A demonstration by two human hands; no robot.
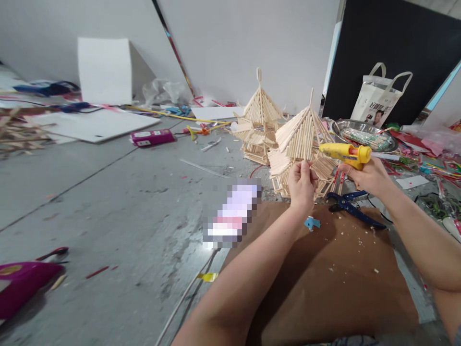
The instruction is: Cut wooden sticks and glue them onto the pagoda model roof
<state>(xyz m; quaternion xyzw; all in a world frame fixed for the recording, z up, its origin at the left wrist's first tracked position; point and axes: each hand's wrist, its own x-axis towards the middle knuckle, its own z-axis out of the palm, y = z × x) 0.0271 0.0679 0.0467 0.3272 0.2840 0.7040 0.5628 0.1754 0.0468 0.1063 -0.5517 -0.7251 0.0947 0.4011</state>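
Note:
My right hand (370, 175) is wrapped round a yellow hot glue gun (345, 153). Its nozzle points left, at the roof of the nearer wooden-stick pagoda model (297, 134). Fingers pinched, my left hand (302, 182) is at the front of that model, just below its upper roof; what lies between the fingertips is hidden or too small to name. A second stick pagoda (260, 120) with a looped top stands behind and to the left. Blue-handled cutters (355, 209) lie below the glue gun, on the edge of a brown sheet (324, 288).
A blurred-out phone-like device (234, 211) with a white cable (187, 293) lies left of my forearm. Purple packages (153, 138) rest on the grey floor. At right are a metal tray (363, 134) of sticks, a white bag (378, 101) and scattered craft scraps.

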